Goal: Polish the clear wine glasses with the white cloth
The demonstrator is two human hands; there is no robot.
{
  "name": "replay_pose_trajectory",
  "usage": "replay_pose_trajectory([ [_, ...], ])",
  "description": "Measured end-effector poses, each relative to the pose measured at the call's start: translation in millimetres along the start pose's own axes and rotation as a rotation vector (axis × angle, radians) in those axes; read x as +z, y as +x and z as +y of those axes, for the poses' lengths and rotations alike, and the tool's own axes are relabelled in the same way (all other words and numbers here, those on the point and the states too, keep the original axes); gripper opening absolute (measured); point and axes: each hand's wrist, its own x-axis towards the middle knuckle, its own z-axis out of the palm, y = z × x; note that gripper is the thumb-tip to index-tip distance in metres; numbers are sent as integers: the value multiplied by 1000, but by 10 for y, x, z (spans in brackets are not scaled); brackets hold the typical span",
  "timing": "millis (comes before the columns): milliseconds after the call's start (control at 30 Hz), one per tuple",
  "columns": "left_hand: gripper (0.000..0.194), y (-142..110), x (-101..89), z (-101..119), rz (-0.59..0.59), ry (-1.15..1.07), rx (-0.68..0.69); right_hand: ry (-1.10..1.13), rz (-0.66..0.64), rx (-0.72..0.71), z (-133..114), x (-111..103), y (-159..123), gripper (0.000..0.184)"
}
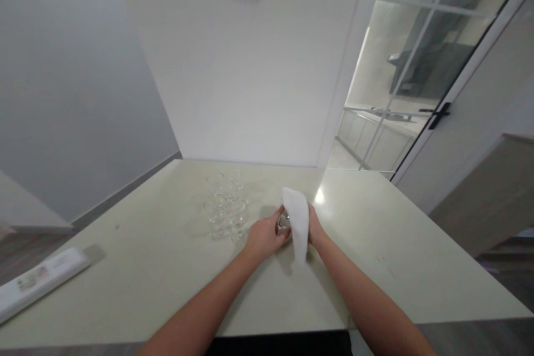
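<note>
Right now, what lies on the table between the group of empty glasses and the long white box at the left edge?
In the head view, nothing: between the glasses and the white box only bare table shows.

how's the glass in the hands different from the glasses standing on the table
The held glass is off the table, gripped by the left hand; the standing glasses rest untouched in a cluster. The held glass is mostly hidden by the white cloth in the right hand; the standing glasses are uncovered. All are clear.
</note>
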Motion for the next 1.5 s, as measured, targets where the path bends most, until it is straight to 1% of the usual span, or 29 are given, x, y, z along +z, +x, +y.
replay_pose_trajectory([
  [67, 64, 7, 6, -8, 67, -49, 28, 43, 32, 32, -16, -12, -7, 34],
  [167, 49, 11, 6, 9, 197, -123, 205, 151, 100, 127, -71, -22, -7, 29],
  [233, 35, 7, 1, 31, 262, -166, 321, 220, 149, 194, -112, -23, 6, 31],
  [267, 30, 4, -3, 41, 288, -193, 356, 253, 173, 220, -129, -21, 15, 32],
  [333, 22, -3, -12, 51, 323, -256, 389, 312, 196, 249, -154, -16, 28, 34],
  [400, 14, -7, -20, 44, 341, -324, 382, 334, 182, 255, -172, -11, 24, 35],
  [433, 13, -7, -24, 35, 345, -359, 357, 317, 156, 251, -181, -10, 16, 35],
  [500, 15, 0, -30, 8, 355, -456, 255, 209, 60, 205, -199, -13, -12, 33],
  [567, 21, 24, -29, -27, 370, -589, 128, 36, -48, 105, -219, -23, -43, 29],
  [633, 27, 65, -15, -64, 369, -737, 11, -126, -119, -12, -238, -46, -66, 33],
  [700, 32, 113, 14, -95, 325, -879, -106, -249, -156, -113, -252, -85, -73, 46],
  [767, 35, 152, 51, -109, 237, -997, -228, -343, -205, -195, -260, -133, -64, 57],
  [800, 36, 163, 67, -109, 196, -1036, -278, -369, -235, -215, -262, -153, -56, 58],
  [867, 38, 168, 85, -93, 154, -1058, -320, -359, -261, -204, -260, -173, -37, 51],
  [900, 38, 159, 84, -80, 167, -1038, -303, -325, -244, -178, -256, -167, -29, 44],
  [933, 36, 144, 75, -68, 202, -997, -254, -276, -202, -132, -251, -151, -23, 37],
  [967, 34, 124, 59, -58, 251, -934, -173, -216, -141, -64, -245, -128, -20, 32],
  [1033, 29, 75, 16, -49, 345, -775, 55, -77, -29, 112, -231, -70, -22, 29],
  [1100, 24, 29, -27, -57, 390, -629, 260, 36, -3, 256, -220, -27, -32, 33],
  [1133, 23, 14, -42, -66, 395, -580, 312, 56, -17, 289, -218, -18, -36, 35],
  [1167, 23, 7, -48, -74, 394, -552, 322, 48, -38, 294, -220, -19, -41, 35],
  [1200, 23, 9, -46, -83, 394, -544, 293, 10, -51, 277, -224, -28, -44, 34],
  [1233, 25, 20, -34, -89, 396, -559, 236, -50, -60, 234, -233, -45, -45, 34],
  [1267, 26, 39, -11, -94, 393, -599, 160, -124, -72, 161, -246, -67, -47, 34],
  [1333, 31, 94, 57, -101, 359, -739, -27, -273, -117, -42, -279, -114, -48, 38],
  [1400, 35, 153, 141, -110, 269, -897, -233, -372, -173, -220, -314, -153, -51, 44],
  [1467, 38, 196, 217, -123, 172, -991, -386, -404, -202, -286, -336, -175, -50, 42],
  [1500, 38, 207, 245, -130, 152, -1006, -418, -401, -205, -290, -340, -179, -47, 39],
])
